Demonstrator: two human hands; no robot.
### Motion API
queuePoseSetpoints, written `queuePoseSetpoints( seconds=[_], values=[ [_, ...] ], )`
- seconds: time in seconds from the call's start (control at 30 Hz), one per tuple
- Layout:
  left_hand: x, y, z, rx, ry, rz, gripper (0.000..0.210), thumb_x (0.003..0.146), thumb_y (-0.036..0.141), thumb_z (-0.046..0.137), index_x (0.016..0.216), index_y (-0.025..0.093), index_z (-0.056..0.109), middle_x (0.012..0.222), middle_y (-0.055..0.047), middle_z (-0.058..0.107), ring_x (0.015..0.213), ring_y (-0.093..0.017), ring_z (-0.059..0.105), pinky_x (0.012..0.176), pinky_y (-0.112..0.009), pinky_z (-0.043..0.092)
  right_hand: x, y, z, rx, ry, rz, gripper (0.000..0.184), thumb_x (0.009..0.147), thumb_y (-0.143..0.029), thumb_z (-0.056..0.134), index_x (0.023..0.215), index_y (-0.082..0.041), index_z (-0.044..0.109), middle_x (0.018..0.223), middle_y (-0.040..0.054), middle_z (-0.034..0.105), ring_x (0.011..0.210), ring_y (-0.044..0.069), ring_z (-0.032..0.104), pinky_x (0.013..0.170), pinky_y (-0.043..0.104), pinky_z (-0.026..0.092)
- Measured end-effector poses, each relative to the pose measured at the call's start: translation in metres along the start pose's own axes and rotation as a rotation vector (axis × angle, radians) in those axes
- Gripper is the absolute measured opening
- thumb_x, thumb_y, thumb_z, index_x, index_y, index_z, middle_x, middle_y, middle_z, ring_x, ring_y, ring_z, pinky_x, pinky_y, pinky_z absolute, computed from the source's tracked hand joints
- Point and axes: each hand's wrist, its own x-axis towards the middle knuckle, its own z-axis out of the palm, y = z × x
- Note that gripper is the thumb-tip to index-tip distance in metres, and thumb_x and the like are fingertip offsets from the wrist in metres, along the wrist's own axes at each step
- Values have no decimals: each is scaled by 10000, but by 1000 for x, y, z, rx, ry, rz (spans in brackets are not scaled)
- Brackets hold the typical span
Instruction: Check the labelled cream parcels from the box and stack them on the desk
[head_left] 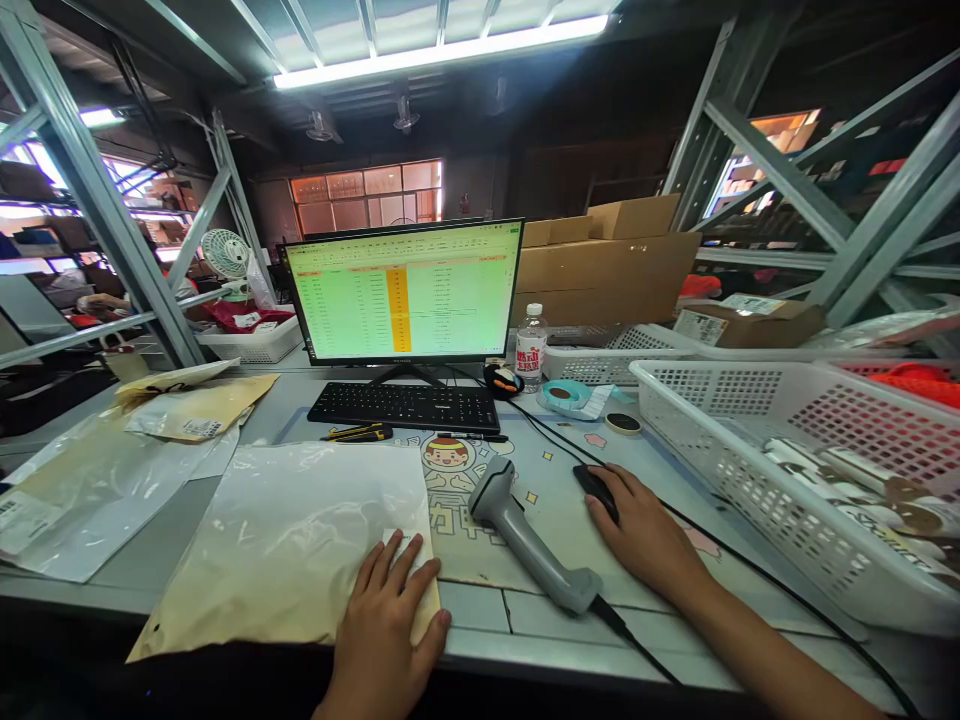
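My left hand (390,610) lies flat with fingers spread on the lower right corner of a large pale plastic mailer bag (292,530). Part of a white label peeks out above its fingertips. Over on the right, my right hand (645,530) is curved over a black computer mouse (598,492) on the printed desk mat (551,540). Between the two hands rests a grey barcode scanner (532,540), its cable running off the front edge. Behind them stand a black keyboard (405,406) and a monitor (420,300) showing a spreadsheet with one orange column.
More packed bags (112,480) lie at the left. A white basket (750,480) with rolled items fills the right. A water bottle (531,350), a roll of labels (566,396) and a yellow-black utility knife (364,433) sit near the keyboard. Cardboard boxes (607,280) stand behind.
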Motion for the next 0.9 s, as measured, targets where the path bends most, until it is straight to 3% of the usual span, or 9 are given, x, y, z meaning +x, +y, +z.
queuePoseSetpoints(
  seconds=[0.33, 0.63, 0.9],
  values=[
    [-4, -9, 7, 54, 12, 68, 490, 960, 368, 638, 1444, 300, 606, 1609, 41, 479, 1441, -296, 536, 1050, -542, 619, 0, -3, -3, 10, -18, 26, 648, 1016, -537, 270, 1417, -152, 603, 1512, 139, 525, 1386, 322, 508, 1179, 520, 462],
    [-5, -14, 13, 143, 73, 142, 491, 955, 413, 636, 1426, 275, 635, 1602, 18, 489, 1414, -298, 564, 1001, -494, 649, 0, -2, -5, 17, -30, 41, 616, 1016, -531, 279, 1418, -193, 601, 1516, 127, 524, 1377, 315, 525, 1131, 508, 506],
    [-4, -18, 17, 120, 134, 144, 504, 943, 433, 653, 1432, 316, 625, 1616, 69, 469, 1407, -270, 566, 1015, -449, 632, 0, 0, -4, 24, -51, 47, 621, 1014, -535, 281, 1429, -194, 592, 1532, 122, 510, 1378, 318, 523, 1134, 517, 506]
  ],
)
